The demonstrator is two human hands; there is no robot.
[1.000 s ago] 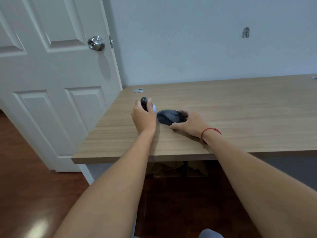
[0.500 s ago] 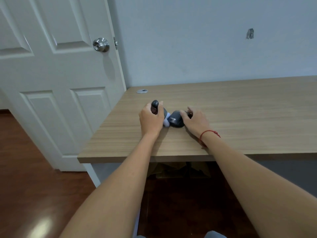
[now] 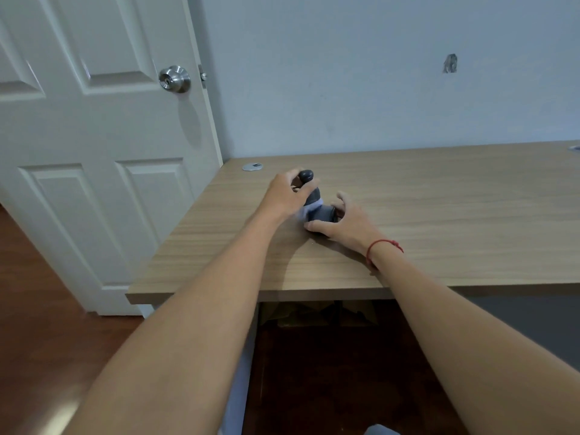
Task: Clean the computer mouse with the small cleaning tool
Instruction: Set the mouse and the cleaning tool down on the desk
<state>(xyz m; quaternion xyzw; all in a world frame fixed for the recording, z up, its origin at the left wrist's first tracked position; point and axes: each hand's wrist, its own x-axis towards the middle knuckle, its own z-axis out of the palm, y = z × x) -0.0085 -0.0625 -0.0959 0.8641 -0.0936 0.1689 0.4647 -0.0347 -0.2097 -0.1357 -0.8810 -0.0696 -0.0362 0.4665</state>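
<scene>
A dark grey computer mouse (image 3: 323,214) lies on the wooden desk (image 3: 439,215), near its left end. My right hand (image 3: 343,219) grips the mouse from the right, thumb at its near side and fingers over its far side. My left hand (image 3: 287,196) is closed around the small cleaning tool (image 3: 309,186), which has a dark rounded handle and a pale soft head. The pale head presses on the mouse's top left. Most of the mouse is hidden by the tool and my fingers.
A round metal cable grommet (image 3: 252,166) sits at the desk's far left corner. A white panelled door (image 3: 94,152) with a steel knob (image 3: 174,78) stands left of the desk. Cardboard boxes (image 3: 317,312) lie under the desk on the wooden floor.
My left hand has brought the tool from beside the mouse onto its top. My right hand has shifted its grip around the mouse's right side. The camera view moved slightly.
</scene>
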